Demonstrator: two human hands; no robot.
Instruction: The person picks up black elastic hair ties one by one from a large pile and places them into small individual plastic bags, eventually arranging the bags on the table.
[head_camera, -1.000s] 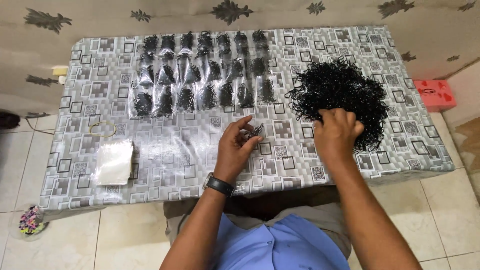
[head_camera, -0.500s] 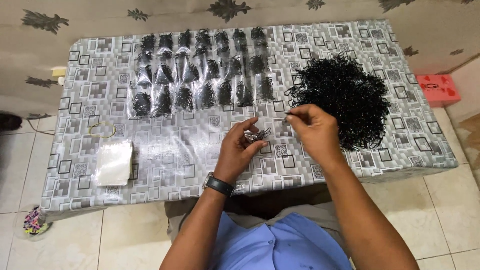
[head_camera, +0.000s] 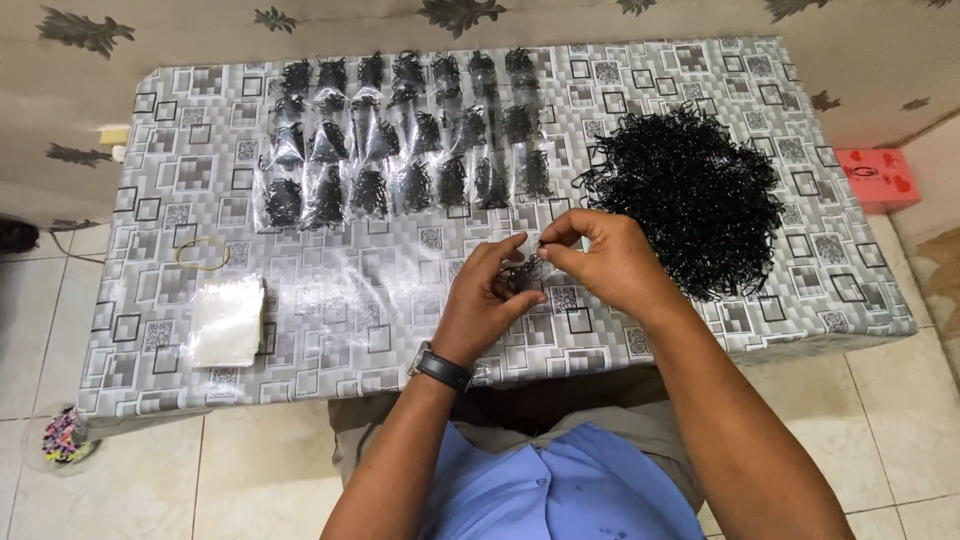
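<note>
My left hand (head_camera: 490, 300) and my right hand (head_camera: 605, 262) meet over the middle of the table, fingertips pinched together on a small clear bag with black rubber bands (head_camera: 522, 270) in it. A large loose heap of black rubber bands (head_camera: 690, 195) lies just right of my right hand. Rows of several filled clear bags (head_camera: 400, 140), each with a clump of black bands, lie flat at the far middle of the table. My left wrist carries a dark watch.
The table (head_camera: 330, 300) has a grey square-patterned cover. A stack of empty clear bags (head_camera: 227, 320) and a yellow rubber band (head_camera: 202, 254) lie at the left. A red box (head_camera: 878, 178) sits on the floor at the right, a small colourful object (head_camera: 60, 440) at the lower left.
My right hand left the black heap and came left to meet my left hand at the small bag. The left hand stayed nearly in place.
</note>
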